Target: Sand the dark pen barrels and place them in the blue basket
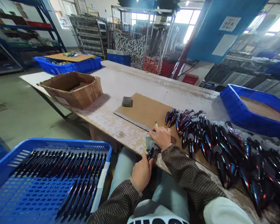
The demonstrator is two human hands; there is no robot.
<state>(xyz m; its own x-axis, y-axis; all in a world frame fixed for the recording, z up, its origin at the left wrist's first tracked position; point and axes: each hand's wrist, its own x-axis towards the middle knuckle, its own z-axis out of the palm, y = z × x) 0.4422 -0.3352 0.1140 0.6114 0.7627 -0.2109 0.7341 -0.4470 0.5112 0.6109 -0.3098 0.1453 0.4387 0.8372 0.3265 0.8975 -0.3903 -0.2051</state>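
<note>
White lettered cloth (151, 214), left hand (141, 171) pinching glossy tapered piece (150, 153); right hand (162, 137) curled, hold unclear

The one camera sits on the person's head, just back from the near edge of the table (130, 76) and higher than its top. It faces forward across the table and tips down. The left hand (141, 171) and right hand (162, 137) are close, by the table's near edge, and the legs (123, 168) show just below that edge. The view is wide. It takes in a blue basket (67, 142) left of the table, and shelves (90, 35) and windows (188, 18) far beyond it.
</note>
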